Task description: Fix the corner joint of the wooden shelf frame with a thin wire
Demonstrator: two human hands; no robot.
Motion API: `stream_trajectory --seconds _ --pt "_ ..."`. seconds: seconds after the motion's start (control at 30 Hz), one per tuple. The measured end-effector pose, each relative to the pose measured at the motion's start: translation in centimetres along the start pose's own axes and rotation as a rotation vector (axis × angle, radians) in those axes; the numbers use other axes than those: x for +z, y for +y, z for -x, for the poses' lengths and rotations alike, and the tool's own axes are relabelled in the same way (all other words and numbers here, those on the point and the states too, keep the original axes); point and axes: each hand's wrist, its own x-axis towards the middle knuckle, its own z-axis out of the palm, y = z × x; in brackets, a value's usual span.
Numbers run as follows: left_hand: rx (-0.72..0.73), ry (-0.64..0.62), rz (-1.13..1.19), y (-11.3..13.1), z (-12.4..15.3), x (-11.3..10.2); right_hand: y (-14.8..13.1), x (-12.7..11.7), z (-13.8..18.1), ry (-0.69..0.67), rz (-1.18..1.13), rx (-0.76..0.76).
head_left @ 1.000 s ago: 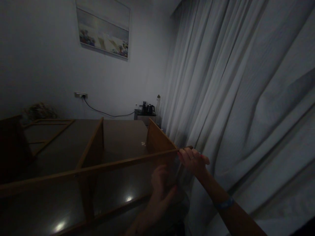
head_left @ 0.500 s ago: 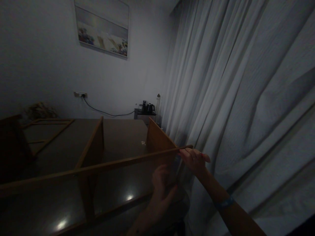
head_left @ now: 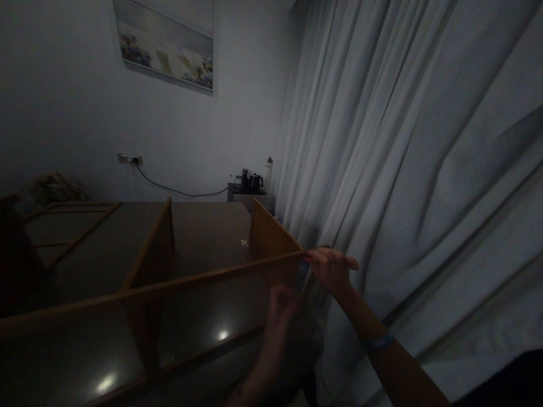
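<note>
In a dim room a wooden shelf unit (head_left: 178, 282) lies in front of me, its long front board running from lower left up to the right. My right hand (head_left: 333, 268) grips the right end of that board at the corner, fingers curled over its edge. A blue band sits on that wrist. My left hand (head_left: 282, 308) is raised just below the board, beside the shelf's right end panel (head_left: 271, 237). Its fingers are blurred and dark, and I cannot make out whether they hold anything.
Grey curtains (head_left: 403, 169) hang close on the right. A picture (head_left: 165, 48) hangs on the far wall, with a socket and cable (head_left: 131, 160) below it. A small stand with a kettle (head_left: 250, 183) is in the corner. Shelf dividers (head_left: 150, 249) cross the dark back panel.
The view has shifted slightly right and down. My left hand has risen a little closer to the board. My right hand keeps its grip on the board's end.
</note>
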Motion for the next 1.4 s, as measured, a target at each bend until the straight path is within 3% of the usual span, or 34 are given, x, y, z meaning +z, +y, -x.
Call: stream_trajectory --seconds 0.23,0.4,0.7,1.03,1.4 --pt "-0.424 -0.006 0.576 1.9 -0.3 1.1 -0.1 -0.1 0.6 -0.025 -0.015 -0.006" --pt "-0.652 -0.084 0.739 5.0 -0.3 1.8 -0.3 0.0 1.2 -0.048 -0.042 0.017" --pt "-0.617 -0.300 0.740 5.9 -1.2 1.9 -0.2 -0.2 1.4 -0.079 -0.065 0.004" --pt "-0.633 -0.294 0.759 4.8 -0.6 1.9 -0.2 -1.1 1.3 -0.004 -0.102 0.086" --pt "-0.643 -0.204 0.778 3.7 -0.8 1.8 -0.9 -0.7 0.8 -0.032 -0.177 0.206"
